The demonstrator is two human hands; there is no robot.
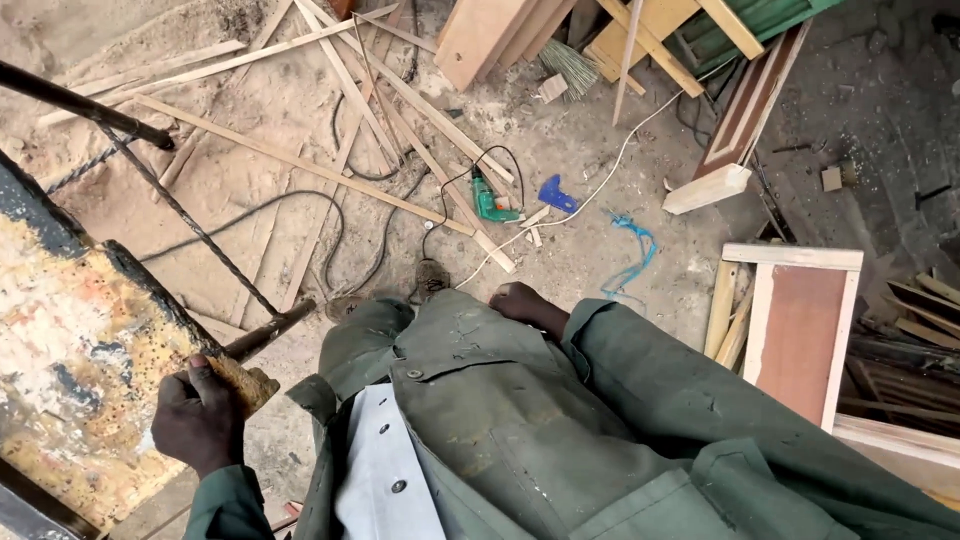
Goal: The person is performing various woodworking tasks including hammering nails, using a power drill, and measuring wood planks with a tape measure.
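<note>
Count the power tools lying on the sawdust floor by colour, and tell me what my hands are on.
Green drill: 1
Blue tool: 1
Total: 2
Left hand grips the rusty corner of the machine table; right hand rests on the green coverall.

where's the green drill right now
The green drill lies on the sawdust floor, upper middle of the head view, just left of a blue tool, among wood strips.

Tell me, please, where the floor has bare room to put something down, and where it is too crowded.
Free: the dusty floor between the green drill, the blue cord and the framed panel. Crowded: the wood strips and black cables at upper left. The left hand grips the rusty frame.
</note>
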